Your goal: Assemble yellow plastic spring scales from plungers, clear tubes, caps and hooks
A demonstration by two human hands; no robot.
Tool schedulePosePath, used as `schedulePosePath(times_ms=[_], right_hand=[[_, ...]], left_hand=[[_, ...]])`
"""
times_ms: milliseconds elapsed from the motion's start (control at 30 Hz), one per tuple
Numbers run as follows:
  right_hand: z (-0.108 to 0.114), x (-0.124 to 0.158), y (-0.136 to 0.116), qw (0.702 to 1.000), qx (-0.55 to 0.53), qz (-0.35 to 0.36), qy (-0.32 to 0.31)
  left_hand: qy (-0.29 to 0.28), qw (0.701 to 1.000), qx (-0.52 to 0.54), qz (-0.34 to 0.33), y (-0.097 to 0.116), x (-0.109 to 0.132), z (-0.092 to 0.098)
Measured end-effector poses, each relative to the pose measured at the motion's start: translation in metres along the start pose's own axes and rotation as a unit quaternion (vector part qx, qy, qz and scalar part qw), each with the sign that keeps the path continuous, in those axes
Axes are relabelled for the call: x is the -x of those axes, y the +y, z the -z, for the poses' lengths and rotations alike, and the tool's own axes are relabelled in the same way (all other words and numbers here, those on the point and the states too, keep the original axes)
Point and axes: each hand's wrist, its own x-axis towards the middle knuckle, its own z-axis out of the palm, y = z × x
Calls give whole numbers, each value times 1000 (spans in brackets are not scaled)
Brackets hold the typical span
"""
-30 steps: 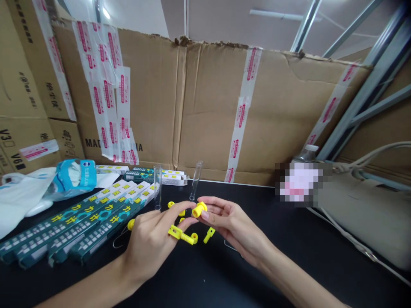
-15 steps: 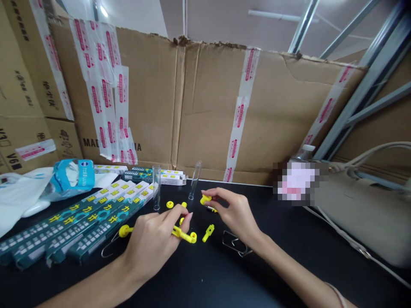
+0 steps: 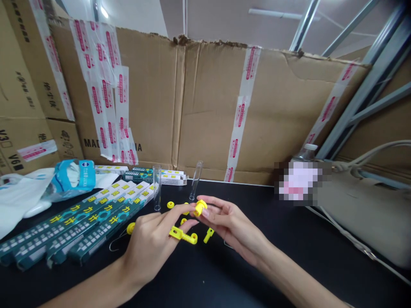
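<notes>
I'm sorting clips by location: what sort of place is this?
Possibly a makeshift workbench in a storeroom or warehouse: a black tabletop, a taped cardboard wall and metal framing.

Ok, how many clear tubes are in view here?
2: the left tube stands just right of the long green boxes; the right tube stands apart, nearer the picture's middle. Others could be hidden.

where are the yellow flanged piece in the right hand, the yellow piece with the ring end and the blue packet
Yellow flanged piece (image 3: 199, 208): head view, on its body.
Yellow ring-ended piece (image 3: 186, 237): head view, on its shaft.
Blue packet (image 3: 64, 179): head view, on its blue wrapper.
</notes>
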Motion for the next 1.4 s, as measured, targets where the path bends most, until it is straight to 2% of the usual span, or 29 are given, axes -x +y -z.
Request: schedulePosePath(times_ms=[233, 700, 1000, 1200, 1400], right_hand=[[-4, 3, 5, 997, -68, -28, 12], [-3, 3, 6, 998, -56, -15, 9], [-7, 6, 7, 997, -67, -28, 7], [-9, 7, 10, 996, -74, -39, 6], [-11, 6, 8, 999, -43, -22, -2]], left_hand=[[18, 1000, -13, -12, 0, -2, 3], [21, 999, -12, -28, 2, -4, 4], [11, 1000, 17, -20, -2, -3, 3], [12, 1000, -4, -21, -5, 0, 1], [8, 1000, 4, -16, -5, 2, 1]])
